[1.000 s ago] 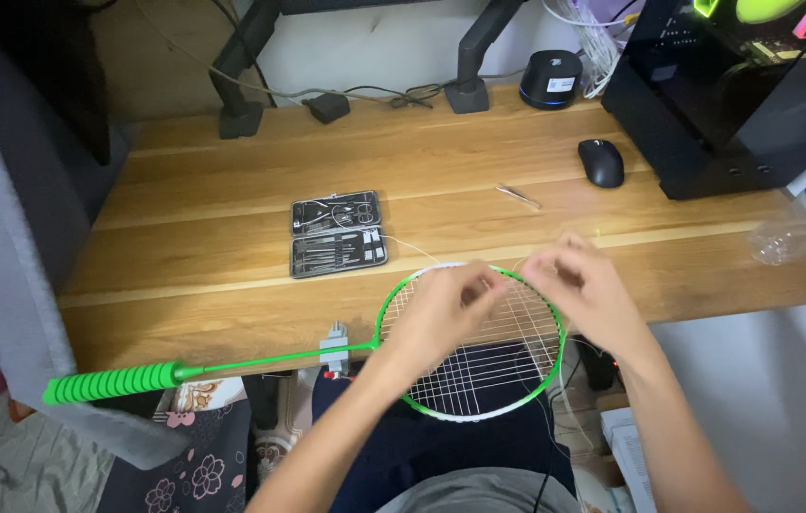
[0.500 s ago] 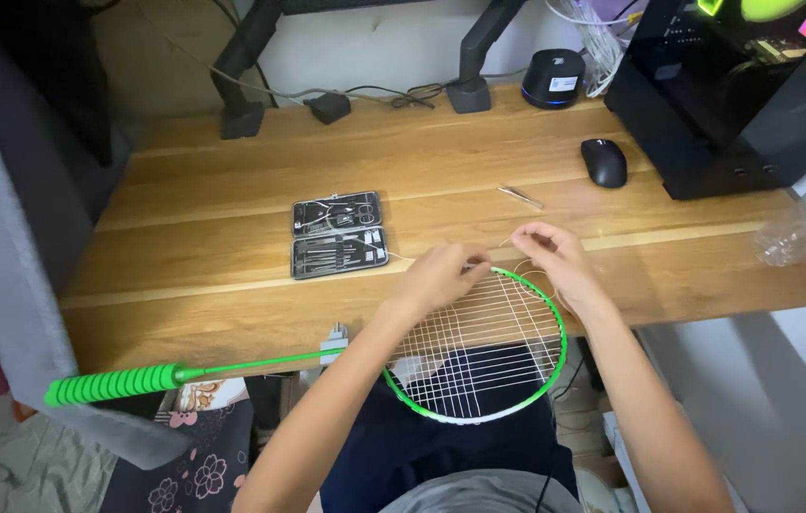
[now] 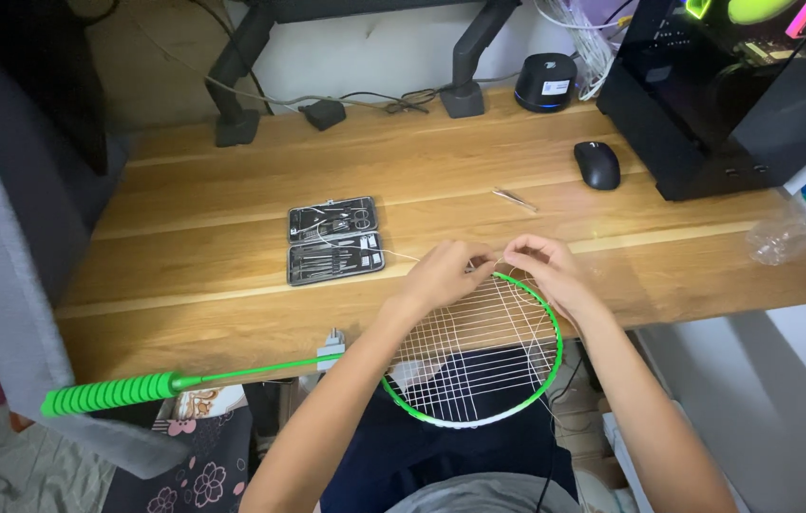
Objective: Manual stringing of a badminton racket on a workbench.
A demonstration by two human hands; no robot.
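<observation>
hands (image 3: 447,271) (image 3: 545,269) now closer together, both pinching string at racket (image 3: 479,380) rim.

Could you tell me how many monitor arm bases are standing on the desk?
2: one base at the desk's back left, the other base at back centre. More may be hidden beyond the frame.

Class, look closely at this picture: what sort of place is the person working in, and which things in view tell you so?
Most likely a home computer desk. A wooden desk carries a black computer tower, a computer mouse and monitor-arm bases. Both hands work at a green racket on its front edge.
</observation>
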